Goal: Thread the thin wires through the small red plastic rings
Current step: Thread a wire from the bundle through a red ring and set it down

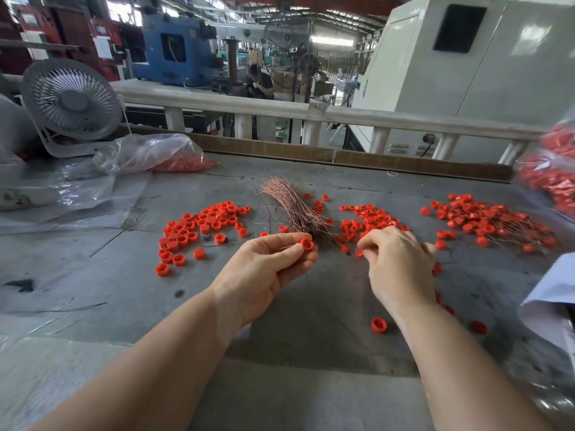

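Much here is hard to read. The right hand (401,262) has its fingers curled tightly together over the middle of the table (311,306), back toward the camera, so what they pinch is mostly hidden; a small red ring (359,252) shows at the fingertips, touching them, but whether a wire is held there cannot be told. The left hand (267,269) pinches one red ring (306,244) between thumb and fingers, its open side facing the camera. No wire through that ring can be made out.

One bundle of thin copper wires (294,206) lies fanned out just beyond both hands, its near end dark and tangled behind the left fingertips. Loose single wires on the grey surface are too faint to count.

The rings lie in three spreads, each too many to count: one group of rings (199,228) toward the left edge, a second cluster (364,222) just beyond the right hand, and a third pile (485,222) toward the right edge, with thin wires sticking out of it. Two stray rings (379,325) lie close to the right forearm, partly hidden by it.

A clear plastic bag (149,154) at the far left corner holds more red pieces, blurred through the film. A second bag (550,178) at the right edge is cut off and blurred. One white fan (71,104) stands at the far left corner.
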A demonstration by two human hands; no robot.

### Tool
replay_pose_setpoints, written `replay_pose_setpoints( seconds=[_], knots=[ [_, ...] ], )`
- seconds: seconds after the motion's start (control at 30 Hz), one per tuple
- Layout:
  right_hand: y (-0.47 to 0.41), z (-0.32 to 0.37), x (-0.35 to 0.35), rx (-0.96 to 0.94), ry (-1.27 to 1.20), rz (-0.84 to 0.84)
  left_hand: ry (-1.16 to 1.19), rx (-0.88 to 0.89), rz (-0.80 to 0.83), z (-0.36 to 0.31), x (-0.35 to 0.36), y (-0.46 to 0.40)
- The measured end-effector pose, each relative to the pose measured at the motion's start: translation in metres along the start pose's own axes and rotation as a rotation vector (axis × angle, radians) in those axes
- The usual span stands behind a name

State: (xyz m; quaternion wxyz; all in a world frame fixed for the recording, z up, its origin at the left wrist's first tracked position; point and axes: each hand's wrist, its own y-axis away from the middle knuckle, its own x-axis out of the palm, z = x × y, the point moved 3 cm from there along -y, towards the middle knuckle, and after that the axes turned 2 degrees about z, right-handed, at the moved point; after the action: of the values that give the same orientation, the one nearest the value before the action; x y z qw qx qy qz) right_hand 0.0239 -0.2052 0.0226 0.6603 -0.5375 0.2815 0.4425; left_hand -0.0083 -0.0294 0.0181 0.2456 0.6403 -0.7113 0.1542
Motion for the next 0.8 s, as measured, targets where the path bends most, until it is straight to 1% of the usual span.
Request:
replay_pose_setpoints(
  seconds=[0.23,0.5,0.63,0.8],
  knots=[
    [-0.001,-0.007,0.003,0.065,0.026,-0.042,0.001,-0.003,-0.005,0.0,0.0,0.001],
    [-0.001,-0.005,0.013,0.001,0.063,0.116,0.011,0.002,-0.012,-0.001,0.001,0.001],
    [-0.001,-0.001,0.009,-0.014,0.104,0.11,0.017,0.002,-0.014,-0.001,0.001,0.001],
    [0.001,0.0,0.006,-0.007,0.089,0.097,0.044,0.002,-0.016,-0.001,0.001,0.002]
  ],
)
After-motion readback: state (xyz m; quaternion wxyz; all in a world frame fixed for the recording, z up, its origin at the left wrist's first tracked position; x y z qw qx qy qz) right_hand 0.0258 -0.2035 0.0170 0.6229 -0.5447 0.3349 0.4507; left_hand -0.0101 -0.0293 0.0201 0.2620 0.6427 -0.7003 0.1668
